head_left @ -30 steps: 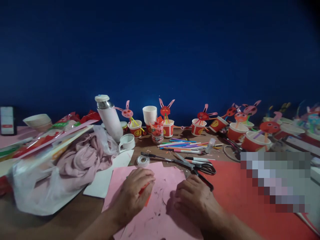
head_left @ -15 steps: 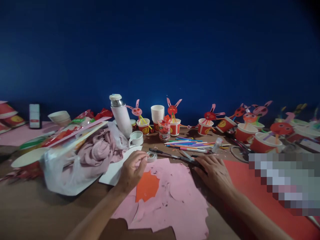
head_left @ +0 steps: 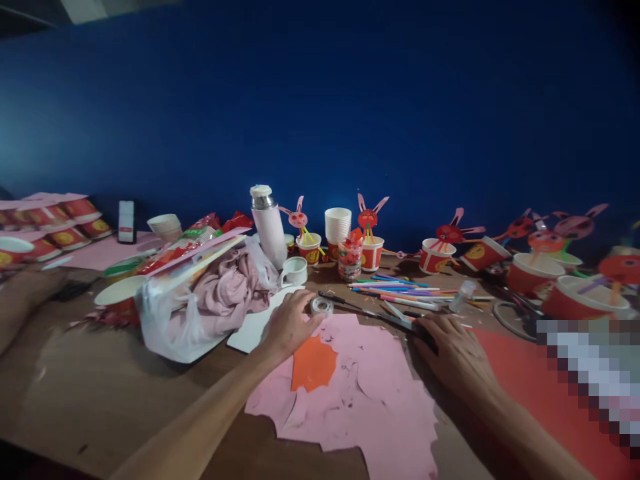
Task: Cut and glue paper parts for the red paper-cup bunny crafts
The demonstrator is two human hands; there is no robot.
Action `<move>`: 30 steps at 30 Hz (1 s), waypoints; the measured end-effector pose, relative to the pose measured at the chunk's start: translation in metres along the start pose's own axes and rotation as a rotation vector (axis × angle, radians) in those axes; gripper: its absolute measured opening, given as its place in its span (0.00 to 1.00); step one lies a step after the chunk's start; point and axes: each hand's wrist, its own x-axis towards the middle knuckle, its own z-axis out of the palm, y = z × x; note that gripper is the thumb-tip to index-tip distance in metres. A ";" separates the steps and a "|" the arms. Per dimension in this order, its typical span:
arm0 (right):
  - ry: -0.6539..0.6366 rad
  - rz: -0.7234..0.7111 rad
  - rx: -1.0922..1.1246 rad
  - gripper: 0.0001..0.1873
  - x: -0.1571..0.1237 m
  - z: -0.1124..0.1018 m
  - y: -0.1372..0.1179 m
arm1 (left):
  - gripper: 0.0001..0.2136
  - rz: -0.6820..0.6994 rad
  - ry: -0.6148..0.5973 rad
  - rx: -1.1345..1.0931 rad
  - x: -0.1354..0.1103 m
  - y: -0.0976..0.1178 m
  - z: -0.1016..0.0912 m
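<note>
My left hand (head_left: 289, 324) rests on the top edge of a torn pink paper sheet (head_left: 360, 400), fingers stretched toward a small roll of clear tape (head_left: 322, 305) and just short of it. An orange paper scrap (head_left: 313, 363) lies on the pink sheet right below that hand. My right hand (head_left: 454, 352) lies palm down at the sheet's right side, its fingers bent over the black handles of scissors (head_left: 400, 319) whose blades point left.
A plastic bag of pink cloth (head_left: 215, 300), a white flask (head_left: 269, 227) and a white mug (head_left: 295, 271) stand left of the tape. Coloured markers (head_left: 395, 289), stacked white cups (head_left: 338, 225) and red cups with paper bunnies (head_left: 371, 243) line the back. Another person's arm (head_left: 20, 300) rests at far left. Red paper (head_left: 525, 393) lies at right.
My left hand let go of the orange scrap and reached up to the tape roll. My right hand moved from the pink sheet onto the scissors. The view panned left.
</note>
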 end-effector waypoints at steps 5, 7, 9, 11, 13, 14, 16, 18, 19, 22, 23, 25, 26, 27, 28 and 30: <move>-0.045 0.040 0.029 0.12 0.001 -0.005 -0.003 | 0.20 0.010 -0.092 0.087 0.012 0.003 0.005; -0.069 0.052 0.032 0.11 0.001 -0.006 -0.003 | 0.20 0.013 -0.113 0.104 0.018 0.002 0.006; -0.082 0.063 0.036 0.11 0.000 -0.007 -0.004 | 0.20 0.022 -0.135 0.119 0.022 0.001 0.003; -0.091 0.077 0.037 0.11 0.000 -0.008 -0.004 | 0.21 0.032 -0.119 0.145 0.022 0.001 -0.005; -0.103 0.091 0.033 0.10 0.000 -0.009 -0.005 | 0.21 0.047 -0.027 0.188 0.017 0.004 -0.015; -0.109 0.093 0.030 0.10 0.001 -0.009 -0.005 | 0.22 0.077 0.006 0.172 0.012 0.006 -0.019; -0.114 0.090 0.025 0.10 0.001 -0.009 -0.005 | 0.22 0.159 -0.007 0.090 0.001 0.013 -0.025; -0.107 0.086 0.023 0.10 0.001 -0.009 -0.004 | 0.22 0.248 -0.057 0.016 -0.012 0.021 -0.025; -0.104 0.085 0.024 0.10 0.001 -0.008 -0.003 | 0.21 0.283 -0.088 -0.011 -0.017 0.024 -0.023; -0.090 0.081 0.028 0.10 0.000 -0.005 -0.001 | 0.20 0.300 -0.125 -0.053 -0.023 0.024 -0.017; -0.076 0.077 0.023 0.11 0.000 -0.004 -0.001 | 0.19 0.273 -0.113 -0.063 -0.022 0.021 -0.016; -0.019 0.060 0.002 0.12 0.000 -0.006 -0.002 | 0.18 0.197 -0.054 -0.079 -0.018 0.012 -0.014; 0.021 0.045 -0.005 0.12 -0.001 -0.007 -0.004 | 0.18 0.160 -0.019 -0.084 -0.014 0.007 -0.013; 0.060 0.024 -0.003 0.12 -0.001 -0.009 -0.006 | 0.18 0.131 0.016 -0.087 -0.011 0.001 -0.013; 0.093 -0.005 0.013 0.11 -0.001 -0.011 -0.010 | 0.17 0.114 0.050 -0.086 -0.008 -0.004 -0.013; 0.126 -0.084 0.086 0.10 -0.004 -0.015 -0.019 | 0.17 0.096 0.095 -0.075 -0.002 -0.012 -0.012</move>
